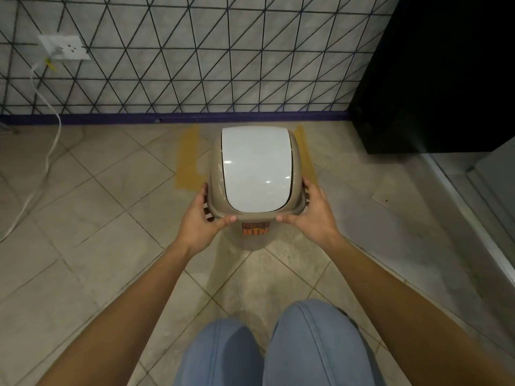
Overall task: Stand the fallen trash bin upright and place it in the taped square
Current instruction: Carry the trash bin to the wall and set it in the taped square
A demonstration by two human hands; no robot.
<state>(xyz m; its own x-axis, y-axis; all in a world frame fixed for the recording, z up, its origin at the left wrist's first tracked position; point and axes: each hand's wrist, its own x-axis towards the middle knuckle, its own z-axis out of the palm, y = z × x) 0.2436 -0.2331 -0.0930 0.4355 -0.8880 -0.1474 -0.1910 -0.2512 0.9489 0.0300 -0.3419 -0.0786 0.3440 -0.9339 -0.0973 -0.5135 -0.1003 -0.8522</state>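
While upright, trash bin (256, 174) lid shut, contents hidden, left hand (200, 221), right hand (309, 215) gripping its rim.

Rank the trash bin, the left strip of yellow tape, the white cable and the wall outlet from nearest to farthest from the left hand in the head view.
From the left hand:
1. Trash bin: in its grip, at the lid's left edge.
2. Left strip of yellow tape: on the floor just beyond the hand.
3. White cable: far left, trailing down to the floor.
4. Wall outlet: upper left, on the wall.

Upright tan trash bin (214, 174), white lid, between yellow taped square (189, 157) strips
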